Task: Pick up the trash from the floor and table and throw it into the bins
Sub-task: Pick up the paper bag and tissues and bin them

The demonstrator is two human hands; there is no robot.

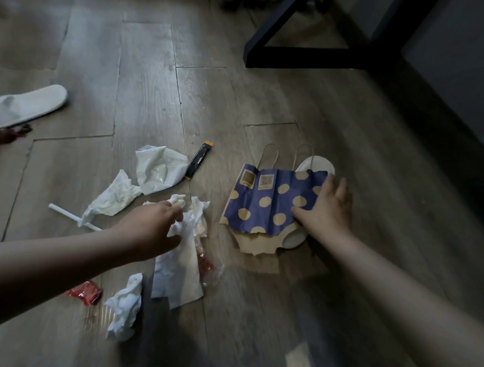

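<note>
Head view, from the left: a white slipper (23,107) lies far left with a dark red wrapper (10,135) at its edge, then a straw (73,216), loose tissues (114,196) and, nearer, a red wrapper (85,293). The left hand (151,229) curls its fingers round a crumpled white tissue (190,220) amid the litter. A black sachet (198,161) lies beyond. Further right, the right hand (329,213) rests with fingers spread on the blue dotted paper bag (268,201). No bin shows. By my judgement nearly all the floor trash is left to clear.
</note>
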